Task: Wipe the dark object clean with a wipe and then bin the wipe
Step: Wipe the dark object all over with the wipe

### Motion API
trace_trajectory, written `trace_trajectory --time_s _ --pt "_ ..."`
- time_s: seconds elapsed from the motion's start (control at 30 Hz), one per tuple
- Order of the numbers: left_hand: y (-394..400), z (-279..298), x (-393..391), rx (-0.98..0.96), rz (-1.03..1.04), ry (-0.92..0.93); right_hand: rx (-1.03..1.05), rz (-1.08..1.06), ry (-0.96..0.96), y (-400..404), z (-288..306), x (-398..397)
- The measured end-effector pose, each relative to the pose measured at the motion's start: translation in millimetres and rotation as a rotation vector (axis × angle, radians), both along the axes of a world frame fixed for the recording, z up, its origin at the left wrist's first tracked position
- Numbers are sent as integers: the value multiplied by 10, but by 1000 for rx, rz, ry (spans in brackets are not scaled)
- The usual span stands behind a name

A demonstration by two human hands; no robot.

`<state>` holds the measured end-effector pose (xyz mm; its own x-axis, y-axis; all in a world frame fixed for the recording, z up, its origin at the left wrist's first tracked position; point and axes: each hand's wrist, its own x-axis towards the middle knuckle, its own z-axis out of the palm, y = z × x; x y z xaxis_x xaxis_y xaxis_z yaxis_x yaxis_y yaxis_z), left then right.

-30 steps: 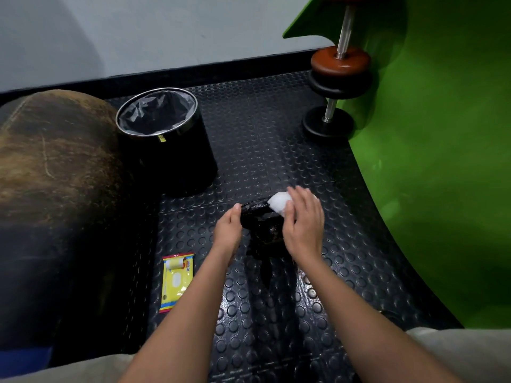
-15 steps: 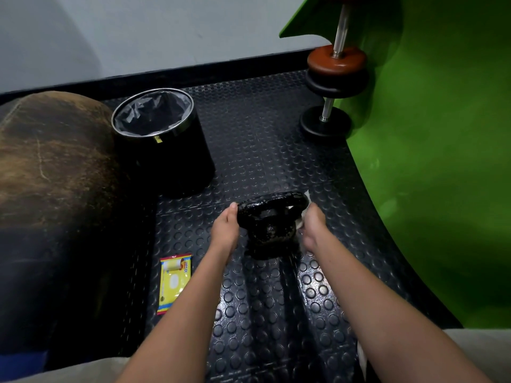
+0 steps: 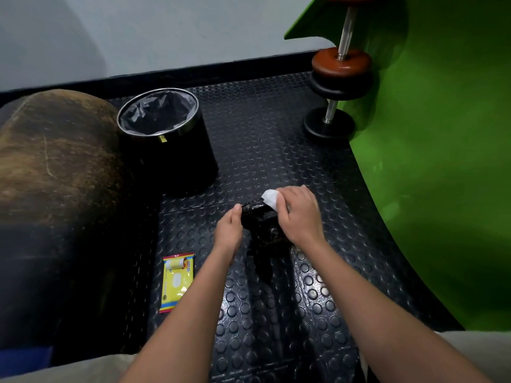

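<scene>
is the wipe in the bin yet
No, the wipe is under the right hand on the dark kettlebell; the bin shows only its liner.

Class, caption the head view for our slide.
Right hand wipes the kettlebell with a white wipe; left hand steadies it.

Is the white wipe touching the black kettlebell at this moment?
Touching. In the head view the right hand presses the white wipe onto the top of the black kettlebell, with no gap visible between them.
</scene>
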<state>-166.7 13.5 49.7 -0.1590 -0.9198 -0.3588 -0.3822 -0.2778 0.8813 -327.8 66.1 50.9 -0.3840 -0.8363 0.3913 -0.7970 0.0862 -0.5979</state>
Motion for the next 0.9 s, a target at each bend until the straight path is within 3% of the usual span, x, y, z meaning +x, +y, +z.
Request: trace_trajectory --time_s 0.1,0.27,0.33,0.4,0.47,0.57,0.77,0.9 --pt "24 7 14 16 -9 2 39 -60 -145 58 5 -150" --pt "59 75 5 9 -12 4 203 -378 -784 51 106 -191" --pt "64 85 10 0 -14 -7 296 -467 -862 6 173 -200" --pt "62 81 9 -5 -11 -10 339 -467 -682 -37 217 -156" --pt "56 74 -2 -1 2 -10 312 -402 -347 -63 207 -90" --pt "52 83 -21 -7 17 -9 224 -184 2 -104 209 80" --pt "81 78 -1 -18 8 20 25 78 145 92 -4 52" --pt "99 66 21 -4 1 18 39 -69 6 186 -36 -132"
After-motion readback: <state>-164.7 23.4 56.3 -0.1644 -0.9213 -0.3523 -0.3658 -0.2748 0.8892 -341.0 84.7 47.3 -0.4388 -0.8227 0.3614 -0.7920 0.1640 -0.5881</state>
